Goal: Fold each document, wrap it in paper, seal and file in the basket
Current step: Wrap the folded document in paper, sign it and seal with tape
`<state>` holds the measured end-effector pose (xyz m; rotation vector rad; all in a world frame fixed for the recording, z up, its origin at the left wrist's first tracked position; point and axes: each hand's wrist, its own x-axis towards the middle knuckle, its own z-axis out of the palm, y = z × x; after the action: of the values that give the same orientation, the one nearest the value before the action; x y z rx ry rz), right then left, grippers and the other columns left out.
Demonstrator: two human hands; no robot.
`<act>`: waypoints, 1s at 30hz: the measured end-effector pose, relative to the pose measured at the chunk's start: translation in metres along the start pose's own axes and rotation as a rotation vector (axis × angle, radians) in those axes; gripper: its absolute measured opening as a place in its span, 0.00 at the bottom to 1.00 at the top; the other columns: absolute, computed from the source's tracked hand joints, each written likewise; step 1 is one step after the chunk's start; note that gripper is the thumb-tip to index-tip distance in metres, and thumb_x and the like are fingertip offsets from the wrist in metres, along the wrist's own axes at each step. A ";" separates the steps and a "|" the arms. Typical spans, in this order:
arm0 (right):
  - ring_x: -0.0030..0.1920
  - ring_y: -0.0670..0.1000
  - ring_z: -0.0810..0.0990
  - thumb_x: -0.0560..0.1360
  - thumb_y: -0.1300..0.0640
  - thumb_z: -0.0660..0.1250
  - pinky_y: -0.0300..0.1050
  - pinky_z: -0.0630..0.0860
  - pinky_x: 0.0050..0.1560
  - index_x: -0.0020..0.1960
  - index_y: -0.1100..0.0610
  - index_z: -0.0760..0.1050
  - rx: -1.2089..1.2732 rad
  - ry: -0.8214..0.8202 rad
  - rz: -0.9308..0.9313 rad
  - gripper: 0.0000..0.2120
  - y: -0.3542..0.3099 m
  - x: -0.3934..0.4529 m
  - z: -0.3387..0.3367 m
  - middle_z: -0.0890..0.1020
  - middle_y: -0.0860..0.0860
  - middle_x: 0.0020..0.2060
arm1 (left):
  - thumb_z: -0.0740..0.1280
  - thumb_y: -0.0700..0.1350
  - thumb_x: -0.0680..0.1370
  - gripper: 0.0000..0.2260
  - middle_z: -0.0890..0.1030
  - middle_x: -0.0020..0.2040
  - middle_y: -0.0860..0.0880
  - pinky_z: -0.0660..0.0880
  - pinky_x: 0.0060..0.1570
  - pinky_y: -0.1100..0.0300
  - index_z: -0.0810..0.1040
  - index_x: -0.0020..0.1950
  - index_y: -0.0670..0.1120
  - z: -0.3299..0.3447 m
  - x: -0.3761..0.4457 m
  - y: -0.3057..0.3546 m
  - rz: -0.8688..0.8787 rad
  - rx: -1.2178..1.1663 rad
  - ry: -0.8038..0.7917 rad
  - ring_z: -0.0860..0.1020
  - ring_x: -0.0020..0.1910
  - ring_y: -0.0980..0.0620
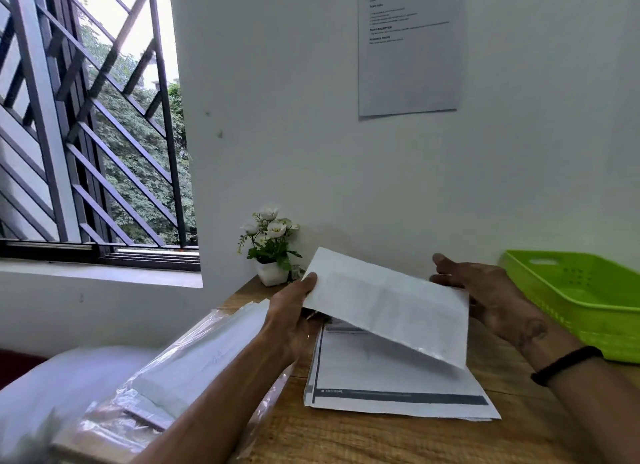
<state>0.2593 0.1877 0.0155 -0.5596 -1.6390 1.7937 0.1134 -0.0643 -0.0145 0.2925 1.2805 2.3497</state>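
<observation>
Two hands hold one folded white document (384, 304) raised above the wooden table (346, 436), tilted with its far edge higher. Left hand (291, 321) grips the document's left edge, thumb on top, fingers curled beneath: grip clamped on the paper. Right hand (491, 297) sits at the document's right edge, index finger extended, other fingers behind the sheet; whether that grip is closed on the paper cannot be told. Directly below lies a stack of printed sheets (398, 384) flat on the table. Left of the stack, a clear plastic pack of white paper (180, 370) rests near the table edge. Green basket (585, 301) stands at the right, just beyond the right wrist, which bears a black band (564, 363). Small potted white flowers (272, 245) stand against the wall.
</observation>
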 end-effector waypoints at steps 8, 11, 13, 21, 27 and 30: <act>0.44 0.56 0.85 0.61 0.61 0.82 0.46 0.83 0.43 0.51 0.64 0.84 -0.178 -0.227 0.187 0.20 0.000 0.000 -0.013 0.88 0.60 0.46 | 0.70 0.40 0.81 0.05 0.85 0.47 0.40 0.84 0.31 0.53 0.79 0.55 0.39 -0.003 -0.001 0.006 0.045 -0.104 0.104 0.84 0.44 0.43; 0.45 0.56 0.84 0.60 0.66 0.81 0.44 0.84 0.41 0.50 0.64 0.83 -0.134 -0.210 0.178 0.19 0.003 0.003 -0.013 0.88 0.61 0.47 | 0.72 0.42 0.80 0.07 0.85 0.49 0.39 0.84 0.33 0.52 0.79 0.55 0.40 -0.005 -0.002 0.006 0.047 -0.124 0.085 0.85 0.46 0.42; 0.47 0.56 0.85 0.61 0.67 0.80 0.46 0.85 0.44 0.51 0.64 0.82 -0.086 -0.184 0.148 0.19 0.006 0.006 -0.012 0.88 0.60 0.47 | 0.73 0.45 0.80 0.10 0.86 0.50 0.39 0.84 0.36 0.52 0.80 0.55 0.40 -0.007 -0.002 0.007 0.060 -0.161 0.065 0.86 0.47 0.43; 0.39 0.51 0.88 0.65 0.67 0.78 0.40 0.84 0.36 0.47 0.63 0.82 -0.006 -0.186 0.116 0.12 0.002 0.001 -0.013 0.88 0.57 0.43 | 0.73 0.41 0.79 0.09 0.88 0.49 0.38 0.86 0.45 0.53 0.82 0.55 0.37 -0.014 0.007 0.003 0.075 -0.061 0.116 0.88 0.44 0.44; 0.36 0.49 0.86 0.71 0.72 0.75 0.42 0.85 0.38 0.47 0.63 0.80 -0.002 -0.164 0.086 0.08 0.001 0.000 -0.009 0.88 0.55 0.37 | 0.73 0.40 0.79 0.06 0.87 0.50 0.36 0.85 0.48 0.48 0.82 0.52 0.38 -0.015 0.012 0.000 0.161 -0.015 0.220 0.87 0.49 0.40; 0.37 0.51 0.86 0.71 0.72 0.74 0.43 0.86 0.41 0.48 0.64 0.80 -0.011 -0.175 0.089 0.08 0.000 -0.001 -0.006 0.87 0.56 0.36 | 0.72 0.40 0.80 0.06 0.86 0.50 0.37 0.84 0.45 0.50 0.82 0.54 0.38 -0.017 0.012 0.001 0.175 -0.018 0.237 0.86 0.49 0.41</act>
<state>0.2638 0.1914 0.0145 -0.4986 -1.7662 1.9466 0.0956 -0.0719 -0.0231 0.1277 1.3901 2.6061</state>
